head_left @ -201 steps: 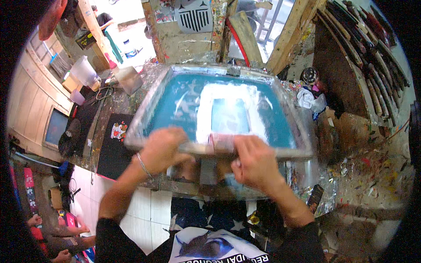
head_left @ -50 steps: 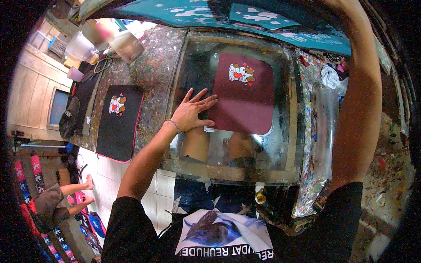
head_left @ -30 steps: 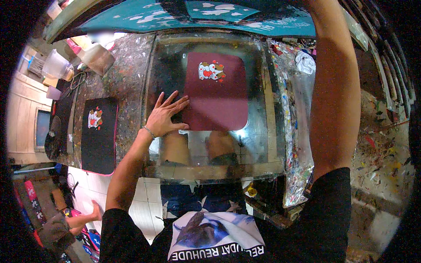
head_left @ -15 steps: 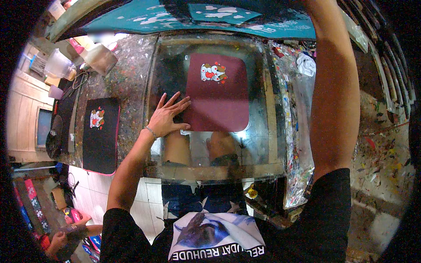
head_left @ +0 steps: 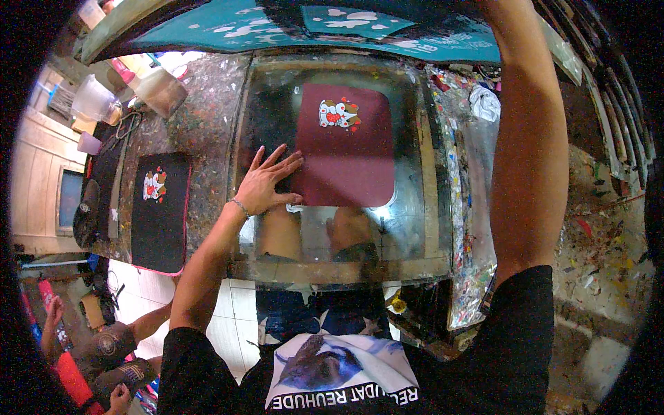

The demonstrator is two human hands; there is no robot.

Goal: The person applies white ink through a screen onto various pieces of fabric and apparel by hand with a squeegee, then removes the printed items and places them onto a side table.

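Maroon sheet (head_left: 346,159): lies flat on the glass pane (head_left: 408,232), right of the pane's middle, cartoon animal print (head_left: 339,114) near its far edge. Left hand (head_left: 263,185): on the left part of the pane, palm down, fingers spread, tips at the sheet's left edge; pressure cannot be judged. A white scrap (head_left: 294,207) at the thumb is partly covered. Right hand: cut off by the upper edge; its hold cannot be told. Right forearm (head_left: 529,145): rises right of the pane, hiding part of the blue-green screen (head_left: 277,31), which is raised beyond the pane and cropped above. Black sheet (head_left: 160,221): left of the pane. Co-worker (head_left: 107,346): beyond the pane's near left corner, partly lost in the dark rim.
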